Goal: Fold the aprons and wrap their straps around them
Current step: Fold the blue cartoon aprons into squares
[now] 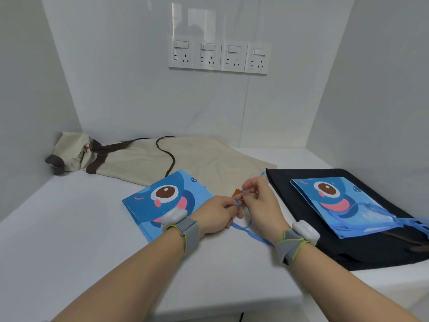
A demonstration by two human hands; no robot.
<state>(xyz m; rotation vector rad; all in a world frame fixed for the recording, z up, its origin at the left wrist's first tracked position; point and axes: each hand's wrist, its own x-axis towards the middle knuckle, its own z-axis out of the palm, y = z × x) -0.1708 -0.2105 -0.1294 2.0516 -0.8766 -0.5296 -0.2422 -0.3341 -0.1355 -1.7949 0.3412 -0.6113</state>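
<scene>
Both hands meet over the white table [69, 228], each pinching the thin blue strap [249, 230]: the left hand [214, 213] grips it at the fingertips, the right hand [260, 201] pinches it just beside. The strap trails down between the wrists. The folded blue apron [162, 201] lies under the left wrist. Beyond the hands lies a beige apron [185, 159]; right of the right hand, another folded blue apron [343, 205] rests on a black apron [301, 205].

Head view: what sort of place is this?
Probably a staged indoor recording booth: plain white walls enclosing a white table, a row of wall sockets, and aprons laid out for folding.
</scene>
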